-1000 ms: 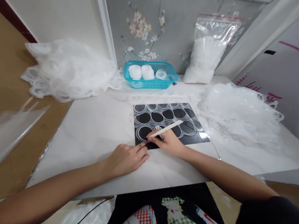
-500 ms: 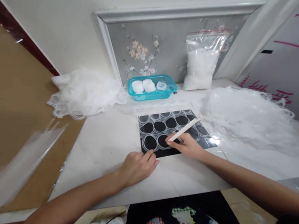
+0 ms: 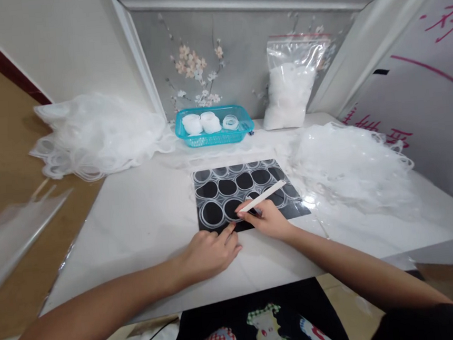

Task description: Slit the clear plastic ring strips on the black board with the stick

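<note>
Shifted rightward along the black sheet (image 3: 244, 181) since the earlier frame, with left hand (image 3: 212, 253) now at lower edge of second front ring (image 3: 225, 211). Pinching white stick (image 3: 263, 196) in right hand (image 3: 269, 220), low over same ring. On left, cannot tell of any grip. Found sheet flat on white table (image 3: 142, 209), in front of blue tray (image 3: 213, 139). Judged unfinished, with leftmost front ring (image 3: 201, 214) and its neighbour apparently in place, lifting clear not seen. Noted in tray: white ring stacks (image 3: 209, 123).
</note>
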The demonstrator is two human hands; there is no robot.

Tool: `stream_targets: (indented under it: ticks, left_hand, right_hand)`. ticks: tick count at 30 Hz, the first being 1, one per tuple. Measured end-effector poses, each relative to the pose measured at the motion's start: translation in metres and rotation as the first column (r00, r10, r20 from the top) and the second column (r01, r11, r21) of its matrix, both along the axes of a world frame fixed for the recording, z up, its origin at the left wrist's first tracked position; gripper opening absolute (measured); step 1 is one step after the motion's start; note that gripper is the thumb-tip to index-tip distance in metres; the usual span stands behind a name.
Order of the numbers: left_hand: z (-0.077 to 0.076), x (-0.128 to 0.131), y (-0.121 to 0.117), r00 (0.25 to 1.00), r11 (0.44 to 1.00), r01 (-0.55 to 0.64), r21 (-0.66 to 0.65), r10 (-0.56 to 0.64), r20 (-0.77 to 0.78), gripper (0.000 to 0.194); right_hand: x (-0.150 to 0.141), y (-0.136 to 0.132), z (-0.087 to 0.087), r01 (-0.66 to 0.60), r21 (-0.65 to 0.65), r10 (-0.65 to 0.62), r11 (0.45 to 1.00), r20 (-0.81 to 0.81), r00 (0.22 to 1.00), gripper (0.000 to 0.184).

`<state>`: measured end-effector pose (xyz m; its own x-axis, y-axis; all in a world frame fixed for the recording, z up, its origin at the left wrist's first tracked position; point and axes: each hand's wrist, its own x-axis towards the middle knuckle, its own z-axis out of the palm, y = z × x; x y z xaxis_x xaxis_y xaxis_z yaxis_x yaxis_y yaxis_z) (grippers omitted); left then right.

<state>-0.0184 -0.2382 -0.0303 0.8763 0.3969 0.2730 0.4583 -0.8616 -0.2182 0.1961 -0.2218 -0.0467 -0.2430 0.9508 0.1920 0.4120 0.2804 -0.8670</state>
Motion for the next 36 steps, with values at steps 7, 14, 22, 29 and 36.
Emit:
stream_targets:
  ticks: [7,14,22,29,36]
  left_hand:
    - [-0.0017,-0.0002,0.0018,1.0,0.999,-0.009,-0.052,0.009,-0.001,0.029]
    - [0.0003,0.0003,0.0029,0.999,0.995,-0.032,-0.09,0.033,-0.001,0.028]
    - [0.0007,0.0029,0.0022,0.998,0.989,-0.058,-0.135,0.055,-0.027,0.031]
    - [-0.0009,0.0035,0.0012,0.997,0.972,-0.08,-0.219,0.074,-0.036,0.033]
    - [-0.0028,0.0052,0.0029,0.995,0.961,-0.095,-0.259,0.103,0.018,0.031]
  right_hand:
    - [0.0013,-0.0004,-0.0003,0.005,0.007,-0.005,1.0,0.025,1.0,0.017]
    - [0.0015,0.0,-0.0013,-0.008,0.028,0.007,1.0,0.038,0.999,0.016]
    - [0.0022,-0.0021,0.0009,-0.009,0.033,0.006,0.999,0.088,0.996,0.016]
    - [0.0023,-0.0042,0.0001,-0.034,0.06,0.028,0.998,0.094,0.995,0.015]
    - [0.0031,-0.0066,0.0003,-0.126,0.25,0.069,0.96,0.225,0.972,0.02]
